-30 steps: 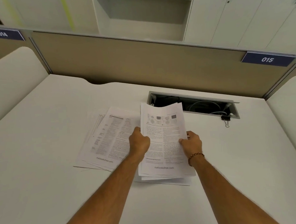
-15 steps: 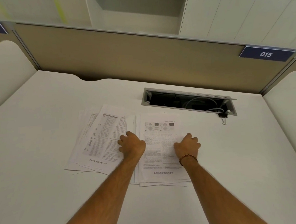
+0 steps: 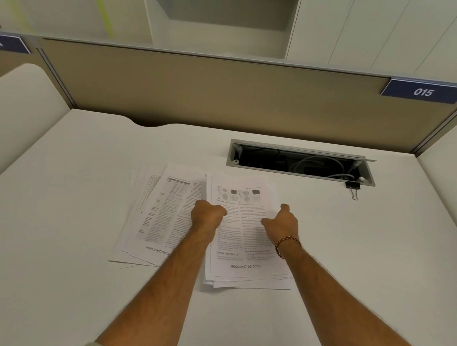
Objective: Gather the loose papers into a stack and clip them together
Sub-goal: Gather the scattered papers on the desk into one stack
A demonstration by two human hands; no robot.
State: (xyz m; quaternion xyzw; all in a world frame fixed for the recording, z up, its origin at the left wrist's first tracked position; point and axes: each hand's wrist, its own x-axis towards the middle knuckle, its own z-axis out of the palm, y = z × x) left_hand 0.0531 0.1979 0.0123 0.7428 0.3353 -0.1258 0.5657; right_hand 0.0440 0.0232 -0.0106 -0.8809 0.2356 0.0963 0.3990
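On the white desk (image 3: 66,234), roughly dead center of the view, there are two batches of printed pages. The nearer pile of papers (image 3: 243,254) lies flat with its edges a bit ragged at the 6 o'clock end, the sheets underneath poking out. Top sheet has small pictures up at 12 o'clock and "mebooksfree.com" printed along the bottom. Just at its 9 o'clock side sits a second, fanned-out bunch of loose sheets (image 3: 161,216), tilted a little and tucked partly under the left forearm, and the two batches overlap or at least touch along that edge.

Left hand (image 3: 207,213) is curled into a loose fist, knuckles down right on the seam between the two batches. Can't tell if it's actually pinching a sheet or just resting there, tbh. Right hand (image 3: 281,221) is on the 3 o'clock edge of the nearer pile, fingers curled under and thumb poking out toward 9 o'clock over the page. Looks like it's against the edge, but whether it grips anything isn't clear. A beaded bracelet (image 3: 286,245) sits on that wrist.

Out at about 2 o'clock from the hands, well apart from the pages, a black binder clip (image 3: 353,187) lies on the desk right by the corner of the open cable tray (image 3: 298,164), with nobody touching it.
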